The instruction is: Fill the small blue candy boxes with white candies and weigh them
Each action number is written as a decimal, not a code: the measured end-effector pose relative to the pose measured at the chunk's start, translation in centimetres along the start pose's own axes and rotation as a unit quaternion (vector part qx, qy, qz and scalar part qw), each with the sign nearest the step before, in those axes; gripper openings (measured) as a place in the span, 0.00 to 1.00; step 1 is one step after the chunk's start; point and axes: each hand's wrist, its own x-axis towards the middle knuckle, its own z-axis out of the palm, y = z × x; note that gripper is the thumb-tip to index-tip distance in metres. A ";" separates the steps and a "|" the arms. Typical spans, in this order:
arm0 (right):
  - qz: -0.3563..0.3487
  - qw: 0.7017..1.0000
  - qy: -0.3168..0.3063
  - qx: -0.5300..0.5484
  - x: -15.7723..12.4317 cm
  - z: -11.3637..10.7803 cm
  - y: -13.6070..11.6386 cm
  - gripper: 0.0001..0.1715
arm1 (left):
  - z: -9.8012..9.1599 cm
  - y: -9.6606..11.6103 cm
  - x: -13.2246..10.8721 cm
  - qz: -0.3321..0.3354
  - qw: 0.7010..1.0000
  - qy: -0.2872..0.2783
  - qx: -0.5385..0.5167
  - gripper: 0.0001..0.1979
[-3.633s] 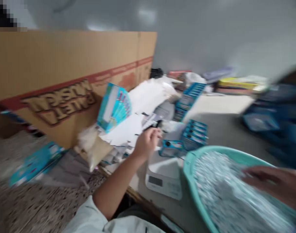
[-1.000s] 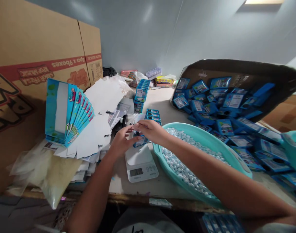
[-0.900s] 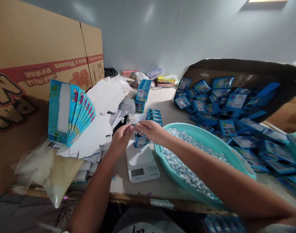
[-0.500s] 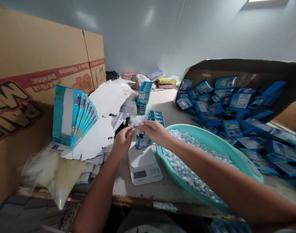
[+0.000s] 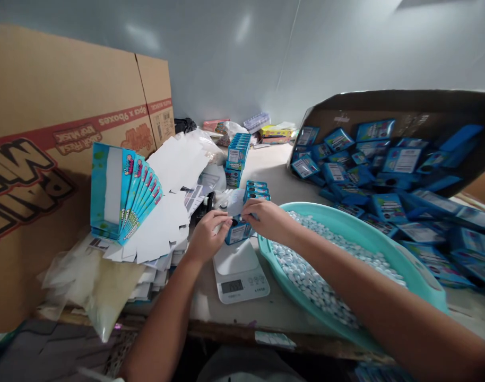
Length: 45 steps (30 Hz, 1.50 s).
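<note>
Blue and small, the box (image 5: 237, 234) stands at the far edge of the white scale (image 5: 246, 287), seemingly for easy reach, the left hand (image 5: 206, 236) and right hand (image 5: 269, 218) flanking its top, fingers narrowed, though whether either grip holds anything I cannot tell.

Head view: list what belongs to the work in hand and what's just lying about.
Likely in use:
blue carton, under the left hand and right hand
digital scale, just in front of it
teal tub
small white pieces in the tub

Likely just lying about:
large cardboard box, far left
black plastic bag
yellow box by the wall
</note>
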 end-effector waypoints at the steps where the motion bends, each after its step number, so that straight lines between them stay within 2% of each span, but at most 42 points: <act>1: -0.006 1.000 -0.010 0.002 0.0 0.1 -0.2 0.16 | -0.4 0.5 0.0 0.005 1.000 0.006 0.005 0.12; 4: 0.010 0.999 -0.036 -0.024 -0.3 -0.3 -1.2 0.19 | -2.8 2.9 -0.8 -0.021 1.000 0.011 0.015 0.13; 6: 0.032 0.996 -0.038 -0.069 -0.9 -1.5 -1.4 0.28 | -5.0 4.6 -2.5 -0.061 0.997 -0.035 0.036 0.13; 8: 0.015 0.994 -0.041 -0.102 -1.8 -3.1 -0.6 0.38 | -7.0 6.0 -5.0 -0.089 0.988 -0.087 0.090 0.11; 10: -0.015 0.991 -0.051 -0.121 -3.2 -4.6 1.4 0.37 | -8.1 6.7 -8.0 -0.134 0.973 -0.114 0.148 0.10; 13: 0.027 0.990 -0.062 -0.124 -5.7 -5.2 5.2 0.28 | -8.2 6.8 -11.9 -0.231 0.923 -0.170 0.257 0.08; 15: 0.070 0.988 -0.085 -0.109 -7.1 -4.4 7.2 0.21 | -7.6 6.6 -13.5 -0.296 0.875 -0.213 0.318 0.05; 17: 0.112 0.985 -0.114 -0.064 -7.8 -3.1 8.1 0.18 | -7.2 6.4 -14.3 -0.337 0.840 -0.244 0.347 0.04; 20: 0.161 0.977 -0.137 -0.023 -7.7 -1.6 8.3 0.14 | -7.1 6.2 -14.8 -0.353 0.828 -0.260 0.348 0.08; 22: 0.168 0.976 -0.136 -0.023 -7.4 -1.4 8.0 0.14 | -7.2 6.2 -14.6 -0.333 0.847 -0.250 0.329 0.09; 24: 0.169 0.976 -0.135 -0.020 -7.3 -1.7 7.8 0.13 | -7.1 6.5 -13.5 -0.278 0.887 -0.216 0.300 0.08; 27: 0.169 0.974 -0.148 -0.018 -7.3 -2.5 7.2 0.11 | -5.7 7.1 -9.8 -0.120 0.952 -0.110 0.258 0.07; 29: 0.164 0.972 -0.169 -0.019 -7.2 -3.1 6.5 0.10 | -4.2 7.2 -6.2 0.007 0.970 -0.031 0.242 0.06; 30: 0.161 0.971 -0.178 -0.021 -7.1 -3.4 6.2 0.09 | -3.4 6.9 -4.4 0.053 0.971 0.006 0.235 0.06; 32: 0.155 0.969 -0.190 -0.026 -6.9 -4.0 5.4 0.07 | -1.8 6.0 -1.3 0.104 0.969 0.049 0.217 0.05; 35: 0.160 0.966 -0.198 -0.032 -6.8 -4.6 4.7 0.05 | 0.0 4.0 1.2 0.106 0.972 0.014 0.208 0.05; 37: 0.173 0.963 -0.203 -0.032 -6.9 -4.8 4.4 0.05 | 0.7 2.8 1.5 0.095 0.974 -0.021 0.203 0.06; 39: 0.184 0.960 -0.210 -0.029 -7.0 -5.0 4.4 0.04 | 1.0 2.1 1.1 0.096 0.974 -0.026 0.203 0.08; 45: 0.202 0.952 -0.227 -0.026 -7.0 -4.9 4.5 0.04 | -0.1 2.7 -0.5 0.189 0.947 0.030 0.258 0.09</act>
